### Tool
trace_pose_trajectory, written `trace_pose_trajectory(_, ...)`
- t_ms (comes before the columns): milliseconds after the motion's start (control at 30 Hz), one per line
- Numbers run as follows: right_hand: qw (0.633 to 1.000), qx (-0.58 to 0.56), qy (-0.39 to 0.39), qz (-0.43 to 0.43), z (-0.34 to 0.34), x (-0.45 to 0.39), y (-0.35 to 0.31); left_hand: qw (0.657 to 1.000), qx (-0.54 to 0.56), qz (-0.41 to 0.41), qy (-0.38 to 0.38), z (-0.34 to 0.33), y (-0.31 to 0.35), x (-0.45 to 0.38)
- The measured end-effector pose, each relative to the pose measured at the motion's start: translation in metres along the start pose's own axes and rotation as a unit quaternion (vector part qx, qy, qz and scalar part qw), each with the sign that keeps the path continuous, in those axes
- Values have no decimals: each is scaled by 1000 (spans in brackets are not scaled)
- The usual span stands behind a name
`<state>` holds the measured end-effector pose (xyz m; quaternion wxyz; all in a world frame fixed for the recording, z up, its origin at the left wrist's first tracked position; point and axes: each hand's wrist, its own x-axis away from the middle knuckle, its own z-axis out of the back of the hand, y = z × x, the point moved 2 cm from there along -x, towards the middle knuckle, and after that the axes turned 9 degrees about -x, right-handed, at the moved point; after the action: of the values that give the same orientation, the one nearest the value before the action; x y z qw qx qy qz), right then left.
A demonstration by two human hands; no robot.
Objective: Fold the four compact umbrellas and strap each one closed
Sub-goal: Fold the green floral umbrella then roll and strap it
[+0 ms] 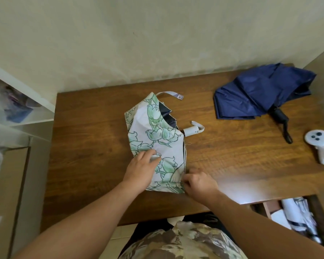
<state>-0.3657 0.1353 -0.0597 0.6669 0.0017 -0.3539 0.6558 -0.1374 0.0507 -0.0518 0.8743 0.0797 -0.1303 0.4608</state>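
Patterned shirt (183, 242): nearest the lens, at the bottom edge, brown and cream leaf print.
Forearms: reaching up from both lower corners toward the middle of the table.
Left hand (141, 168): lying on the near-left part of the floral canopy, fingers fairly straight and pressing the cloth flat, fingertips pointing away and to the right.
Right hand (198, 181): at the canopy's near-right corner, fingers curled and pinching the fabric edge.
Floral umbrella (153, 139): white cloth with green flower outlines, collapsed and spread flat at the centre of the table, not yet rolled; dark lining and ribs showing along the right side.
Closing strap (171, 94): pale, with a round snap at its tip, loose and curving off the far end of the canopy onto the wood.
White handle (192, 130): sticking out to the right of the canopy, with a pale wrist loop at its end.
Navy umbrella (260, 92): collapsed but loose and unstrapped, at the far right of the table, well apart from the floral one.
Black handle (280, 115): pointing toward the near edge, dark wrist loop trailing behind it on the wood.
White controller (320, 144): at the right edge of the table, round head with dark buttons, near the navy umbrella's wrist loop.
Wooden table (94, 139): dark brown grain, pushed against a pale wall.
White shelf (21, 111): to the left of the table, blurred items inside.
Box by the right table edge (297, 217): below table level, white and dark items inside, too blurred to name.
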Motion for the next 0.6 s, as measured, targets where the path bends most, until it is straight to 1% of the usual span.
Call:
trace_pose_trajectory(67, 999, -19, 38, 11, 5, -1, -4, 1000, -13, -17, -12, -4, 0, 3)
trace_pose_trajectory(133, 992, -15, 108, 59, 12, -5, -12, 998, -29, -42, -29, -7, 0, 8)
trace_pose_trajectory(167, 988, 4, 126, 85, 16, -8, -20, 997, -40, -54, -35, -8, 1, 11)
trace_pose_trajectory(233, 981, 36, 127, 144, 21, -17, -41, 995, -51, -66, -46, -8, 2, 17)
trace_pose_trajectory(267, 978, 43, 118, 167, 22, -23, -51, 995, -51, -64, -54, -8, 3, 20)
trace_pose_trajectory(333, 979, 52, 85, 180, 22, -35, -68, 995, -53, -58, -68, -8, 5, 24)
trace_pose_trajectory(367, 983, 55, 49, 166, 22, -41, -72, 994, -60, -57, -73, -9, 5, 26)
trace_pose_trajectory(433, 987, 95, -52, 121, 19, -48, -66, 993, -63, -53, -80, -14, 3, 30)
trace_pose_trajectory(467, 981, 133, -96, 102, 19, -49, -58, 994, -55, -45, -81, -19, 1, 33)
trace_pose_trajectory(500, 975, 163, -120, 88, 20, -48, -47, 995, -44, -31, -80, -24, -4, 39)
trace_pose_trajectory(533, 973, 178, -128, 73, 20, -46, -35, 996, -35, -19, -74, -28, -11, 45)
trace_pose_trajectory(600, 977, 172, -126, 30, 23, -41, -14, 997, -40, -11, -66, -39, -28, 62)
